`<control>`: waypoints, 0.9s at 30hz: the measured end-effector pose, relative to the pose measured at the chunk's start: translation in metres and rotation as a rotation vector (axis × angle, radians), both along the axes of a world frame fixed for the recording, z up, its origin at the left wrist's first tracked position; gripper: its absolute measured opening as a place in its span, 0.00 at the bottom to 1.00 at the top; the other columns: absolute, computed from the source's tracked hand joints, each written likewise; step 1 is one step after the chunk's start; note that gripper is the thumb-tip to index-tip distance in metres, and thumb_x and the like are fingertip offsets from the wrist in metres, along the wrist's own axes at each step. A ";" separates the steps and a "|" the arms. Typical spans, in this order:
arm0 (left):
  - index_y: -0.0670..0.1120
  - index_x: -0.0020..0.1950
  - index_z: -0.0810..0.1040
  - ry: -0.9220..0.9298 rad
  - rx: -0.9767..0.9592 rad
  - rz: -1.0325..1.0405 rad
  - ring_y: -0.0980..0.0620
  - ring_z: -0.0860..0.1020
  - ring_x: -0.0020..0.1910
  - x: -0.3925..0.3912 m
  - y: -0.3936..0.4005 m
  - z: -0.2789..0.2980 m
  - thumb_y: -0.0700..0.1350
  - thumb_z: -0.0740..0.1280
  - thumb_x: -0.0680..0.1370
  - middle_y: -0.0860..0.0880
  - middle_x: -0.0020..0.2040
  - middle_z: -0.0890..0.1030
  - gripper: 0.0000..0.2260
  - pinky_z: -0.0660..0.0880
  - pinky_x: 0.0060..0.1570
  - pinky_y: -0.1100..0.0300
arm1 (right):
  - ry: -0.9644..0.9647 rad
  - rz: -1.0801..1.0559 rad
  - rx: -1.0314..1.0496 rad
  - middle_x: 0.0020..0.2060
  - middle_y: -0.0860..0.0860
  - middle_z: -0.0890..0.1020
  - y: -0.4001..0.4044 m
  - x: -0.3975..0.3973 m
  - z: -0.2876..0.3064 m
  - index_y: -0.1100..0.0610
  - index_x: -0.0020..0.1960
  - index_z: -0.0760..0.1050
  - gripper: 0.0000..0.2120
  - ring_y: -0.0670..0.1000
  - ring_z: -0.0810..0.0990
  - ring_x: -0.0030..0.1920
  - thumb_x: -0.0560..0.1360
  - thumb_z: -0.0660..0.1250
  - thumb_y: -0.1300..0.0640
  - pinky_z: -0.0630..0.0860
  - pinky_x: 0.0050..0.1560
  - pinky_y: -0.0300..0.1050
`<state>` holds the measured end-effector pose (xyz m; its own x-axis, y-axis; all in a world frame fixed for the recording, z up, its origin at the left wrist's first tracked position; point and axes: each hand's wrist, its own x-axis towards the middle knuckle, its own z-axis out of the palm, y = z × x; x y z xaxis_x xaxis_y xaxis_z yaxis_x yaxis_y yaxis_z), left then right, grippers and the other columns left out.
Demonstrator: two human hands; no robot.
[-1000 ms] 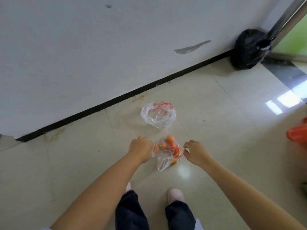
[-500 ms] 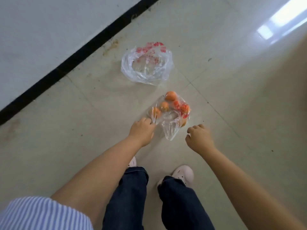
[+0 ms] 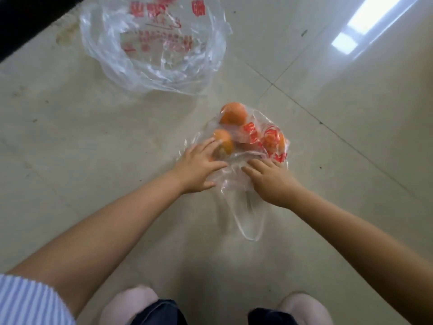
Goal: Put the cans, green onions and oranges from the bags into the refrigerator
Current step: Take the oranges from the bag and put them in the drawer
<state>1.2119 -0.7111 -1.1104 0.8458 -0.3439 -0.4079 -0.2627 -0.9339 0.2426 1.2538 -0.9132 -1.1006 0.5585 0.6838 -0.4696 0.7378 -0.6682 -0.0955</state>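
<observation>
A clear plastic bag with red print [image 3: 253, 146] lies on the tiled floor and holds several oranges. One orange [image 3: 233, 116] sits at its far end, another [image 3: 224, 140] by my fingertips. My left hand [image 3: 198, 166] is spread flat on the bag's left side, fingers touching that nearer orange through the plastic. My right hand [image 3: 269, 179] rests with fingers apart on the bag's near opening. The bag's loose handle [image 3: 251, 221] trails toward me. Neither hand grips anything.
A second clear bag with red print [image 3: 154, 45] lies open and looks empty farther away, near the black skirting [image 3: 21, 22] at the wall. My two pale shoes [image 3: 131, 303] stand at the bottom edge. Bare tile lies to the right.
I have bent much closer to the floor. Both hands went from loose fists beside the orange bag to open hands lying on it.
</observation>
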 end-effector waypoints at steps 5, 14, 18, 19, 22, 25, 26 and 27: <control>0.47 0.34 0.85 -0.242 0.059 -0.057 0.41 0.85 0.42 0.021 0.015 -0.013 0.45 0.56 0.65 0.40 0.48 0.85 0.17 0.80 0.33 0.54 | 0.002 0.085 0.054 0.48 0.56 0.84 -0.017 0.001 -0.008 0.59 0.51 0.82 0.16 0.57 0.82 0.54 0.64 0.73 0.63 0.75 0.58 0.51; 0.38 0.51 0.79 -0.393 -0.176 0.373 0.35 0.78 0.49 0.072 -0.005 -0.008 0.45 0.52 0.72 0.34 0.51 0.78 0.20 0.73 0.41 0.49 | -0.157 -0.191 0.154 0.27 0.50 0.83 -0.077 -0.020 -0.008 0.56 0.35 0.81 0.01 0.51 0.81 0.24 0.65 0.71 0.60 0.80 0.32 0.41; 0.40 0.40 0.75 -0.150 -0.542 0.954 0.39 0.79 0.40 0.090 -0.021 -0.001 0.32 0.54 0.75 0.32 0.49 0.80 0.11 0.76 0.42 0.51 | -0.036 -0.721 0.167 0.46 0.60 0.83 -0.070 -0.010 -0.006 0.62 0.55 0.77 0.11 0.60 0.82 0.45 0.78 0.59 0.59 0.76 0.44 0.48; 0.40 0.42 0.75 -0.142 -0.556 0.981 0.39 0.79 0.43 0.091 -0.024 -0.001 0.31 0.55 0.75 0.32 0.51 0.80 0.11 0.76 0.45 0.51 | -0.020 -0.771 0.140 0.51 0.60 0.82 -0.068 -0.005 -0.009 0.62 0.58 0.75 0.13 0.61 0.80 0.49 0.79 0.58 0.57 0.74 0.47 0.49; 0.35 0.60 0.74 -0.156 -0.384 0.690 0.37 0.72 0.60 0.079 -0.026 -0.006 0.31 0.58 0.75 0.33 0.61 0.72 0.15 0.68 0.58 0.53 | -0.093 -0.701 0.077 0.48 0.58 0.81 -0.057 0.005 -0.018 0.61 0.54 0.77 0.15 0.61 0.80 0.45 0.75 0.65 0.51 0.75 0.43 0.47; 0.37 0.67 0.70 -0.185 -0.284 0.490 0.37 0.69 0.66 0.072 -0.009 -0.019 0.32 0.60 0.74 0.36 0.70 0.65 0.20 0.66 0.65 0.50 | -0.180 -0.503 0.026 0.31 0.56 0.82 -0.047 0.015 -0.020 0.60 0.36 0.80 0.16 0.57 0.79 0.30 0.58 0.79 0.49 0.75 0.30 0.43; 0.39 0.69 0.69 -0.160 -0.181 0.424 0.37 0.67 0.69 0.071 -0.001 -0.025 0.34 0.60 0.75 0.37 0.72 0.63 0.21 0.64 0.68 0.49 | -0.141 -0.469 -0.016 0.35 0.57 0.83 -0.042 0.017 -0.017 0.61 0.38 0.81 0.17 0.58 0.80 0.35 0.59 0.78 0.49 0.76 0.35 0.45; 0.42 0.71 0.68 -0.128 -0.058 0.352 0.38 0.64 0.71 0.070 0.007 -0.028 0.36 0.60 0.76 0.39 0.74 0.61 0.22 0.60 0.70 0.48 | -0.112 -0.446 -0.017 0.43 0.58 0.83 -0.035 0.021 -0.014 0.61 0.46 0.81 0.18 0.59 0.80 0.44 0.64 0.74 0.48 0.76 0.44 0.47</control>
